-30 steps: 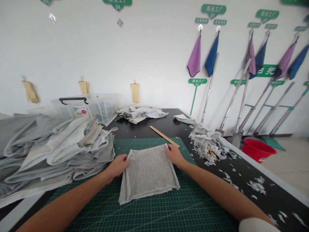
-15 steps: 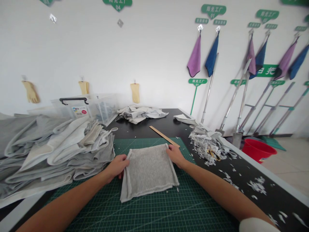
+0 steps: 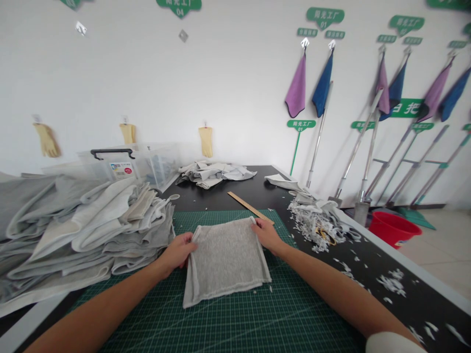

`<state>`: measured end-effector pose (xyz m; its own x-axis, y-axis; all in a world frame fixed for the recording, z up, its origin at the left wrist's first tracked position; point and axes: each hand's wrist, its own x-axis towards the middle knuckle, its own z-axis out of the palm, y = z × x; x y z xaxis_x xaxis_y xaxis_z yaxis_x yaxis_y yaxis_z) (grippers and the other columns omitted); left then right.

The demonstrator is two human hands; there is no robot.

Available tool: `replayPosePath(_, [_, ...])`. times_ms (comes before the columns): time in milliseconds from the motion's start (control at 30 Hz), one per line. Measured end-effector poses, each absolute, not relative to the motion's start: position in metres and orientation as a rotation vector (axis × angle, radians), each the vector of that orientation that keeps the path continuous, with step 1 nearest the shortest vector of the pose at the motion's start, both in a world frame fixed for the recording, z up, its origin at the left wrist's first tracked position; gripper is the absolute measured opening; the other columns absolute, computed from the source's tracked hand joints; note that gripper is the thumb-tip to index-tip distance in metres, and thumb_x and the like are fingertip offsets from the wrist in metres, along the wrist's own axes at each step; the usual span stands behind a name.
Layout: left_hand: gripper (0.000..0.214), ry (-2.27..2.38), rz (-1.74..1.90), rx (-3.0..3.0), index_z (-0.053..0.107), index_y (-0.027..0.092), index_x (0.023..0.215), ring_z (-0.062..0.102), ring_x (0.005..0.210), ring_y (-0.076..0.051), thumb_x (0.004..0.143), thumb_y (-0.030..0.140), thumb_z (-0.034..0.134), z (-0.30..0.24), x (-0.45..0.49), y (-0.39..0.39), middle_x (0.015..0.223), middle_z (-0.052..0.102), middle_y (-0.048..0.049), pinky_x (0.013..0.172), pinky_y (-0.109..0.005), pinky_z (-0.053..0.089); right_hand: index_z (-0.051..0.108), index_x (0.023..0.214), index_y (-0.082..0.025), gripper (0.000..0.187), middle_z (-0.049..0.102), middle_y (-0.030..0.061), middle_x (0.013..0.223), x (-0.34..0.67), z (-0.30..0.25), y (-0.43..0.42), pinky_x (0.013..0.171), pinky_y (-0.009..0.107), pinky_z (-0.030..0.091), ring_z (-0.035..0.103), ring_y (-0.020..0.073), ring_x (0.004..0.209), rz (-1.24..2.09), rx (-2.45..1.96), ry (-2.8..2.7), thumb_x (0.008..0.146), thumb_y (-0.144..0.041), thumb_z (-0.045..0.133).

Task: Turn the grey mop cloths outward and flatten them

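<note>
A grey piece of fabric (image 3: 228, 257), roughly square with stitched, rolled edges, is stretched between my two hands over the green cutting mat (image 3: 235, 326). My left hand (image 3: 180, 251) pinches its far left corner, thumb on top. At the far right corner my right hand (image 3: 268, 234) grips it in the same way. The far edge looks slightly raised, while the near edge hangs low at the mat. Just beyond my right hand lies a wooden ruler (image 3: 247, 205), partly on the mat.
Stacked grey fabric (image 3: 91, 225) fills the left side, with a clear plastic box (image 3: 154, 169) behind it. Pale fabric pieces (image 3: 217, 172) lie at the back. To the right are white scraps (image 3: 312, 220) with scissors (image 3: 327, 237) among them. A red bucket (image 3: 393, 228) stands beyond the table edge.
The far right corner of the fabric has risen a little with my right hand and shifted slightly left. My left hand has hardly moved.
</note>
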<state>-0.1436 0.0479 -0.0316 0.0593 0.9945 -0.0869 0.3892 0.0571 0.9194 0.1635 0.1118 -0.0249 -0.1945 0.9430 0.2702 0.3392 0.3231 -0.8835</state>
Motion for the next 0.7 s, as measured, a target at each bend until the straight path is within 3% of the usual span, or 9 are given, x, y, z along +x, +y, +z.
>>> replayPosePath(300, [0.024, 1.468, 0.837, 1.479, 0.056, 0.014, 0.089, 0.041, 0.033, -0.009, 0.069, 0.027, 0.052, -0.0325, -0.1479, 0.0498, 0.054, 0.050, 0.0049, 0.028, -0.016, 0.028, 0.059, 0.080, -0.015, 0.023, 0.060, 0.0021, 0.076, 0.1638, -0.0262, 0.1123, 0.066, 0.028, 0.040, 0.054, 0.0178, 0.074, 0.847, -1.171, -1.739, 0.082, -0.032, 0.044])
replayPosePath(533, [0.029, 1.450, 0.871, 1.436, 0.057, 0.015, 0.086, 0.039, 0.033, -0.009, 0.078, 0.041, 0.049, -0.0269, -0.1438, 0.0483, 0.050, 0.045, 0.0057, 0.027, -0.017, 0.026, 0.061, 0.084, -0.015, 0.018, 0.063, 0.0027, 0.082, 0.1636, -0.0284, 0.1103, 0.067, 0.027, 0.042, 0.056, 0.0182, 0.077, 0.912, -1.160, -1.803, 0.076, -0.027, 0.049])
replayPosePath(700, [0.032, 1.452, 1.010, 1.371, 0.057, 0.015, 0.078, 0.037, 0.037, -0.009, 0.077, 0.047, 0.053, -0.0268, -0.1425, 0.0476, 0.049, 0.040, 0.0065, 0.030, -0.017, 0.024, 0.062, 0.085, -0.014, 0.021, 0.063, 0.0028, 0.081, 0.1643, -0.0302, 0.1097, 0.067, 0.028, 0.043, 0.057, 0.0192, 0.078, 0.945, -1.164, -1.795, 0.076, -0.025, 0.047])
